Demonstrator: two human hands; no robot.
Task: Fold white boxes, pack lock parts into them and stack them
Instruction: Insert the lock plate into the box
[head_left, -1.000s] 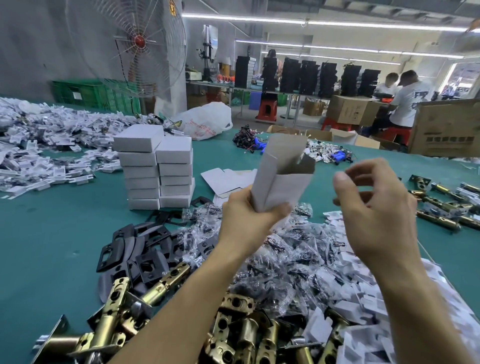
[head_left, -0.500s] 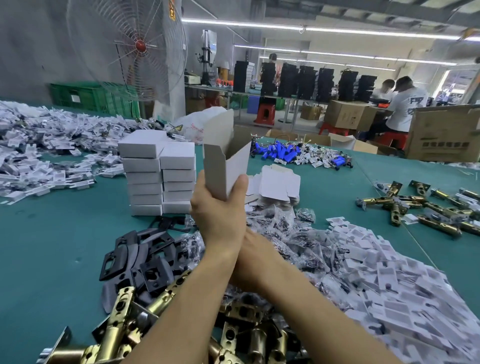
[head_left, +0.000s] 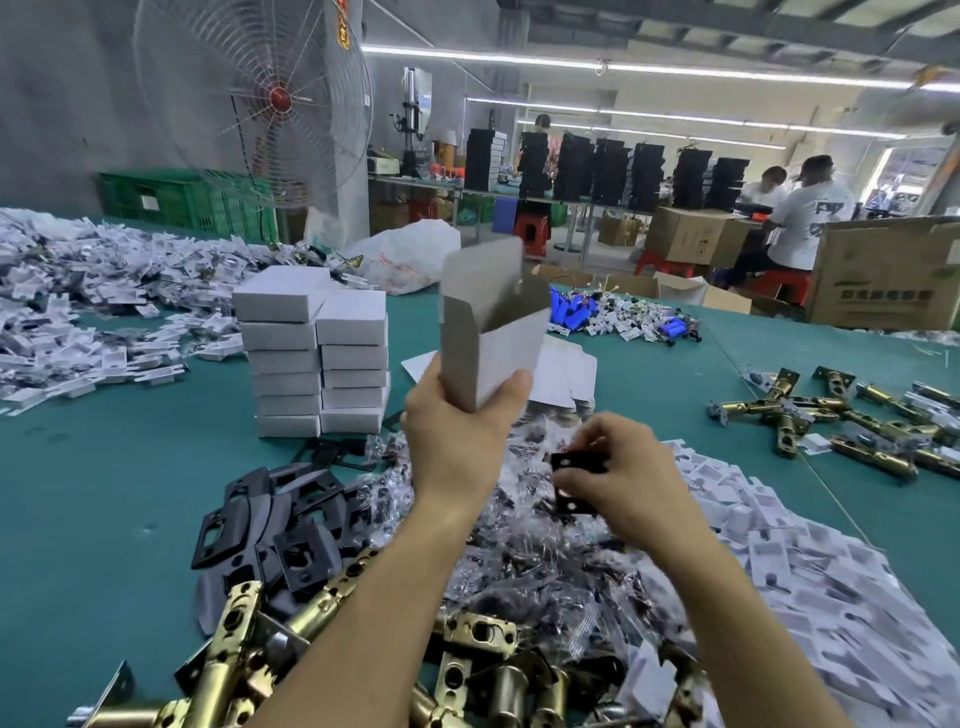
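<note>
A small white cardboard box (head_left: 485, 343), folded into a tube with its top flap standing open, was held upright above the green-covered table (head_left: 104, 493). It was gripped by the left hand (head_left: 457, 441), whose fingers and thumb were wrapped round its lower end. A flat black metal lock plate (head_left: 575, 483) was pinched between the thumb and fingertips of the right hand (head_left: 628, 483). The plate lay below and just right of the box, over the heap of clear plastic screw bags (head_left: 545, 566), and had not yet been brought to the box's mouth.

Several failures could be expected from here. The bottom of the box was hidden by the gripping hand, so it could not be told whether it had been tucked shut. If it had not, the plate would likely drop straight through. The thin card could be squeezed out of square by too firm a grip, and the mouth narrowed. A plate presented at an angle could be caught on the raised flap or a side wall. A screw bag could be dragged up with the plate unnoticed. The two columns of closed white boxes (head_left: 317, 358) stood near, behind and to the left, and could be toppled if a new box were set down carelessly.
</note>
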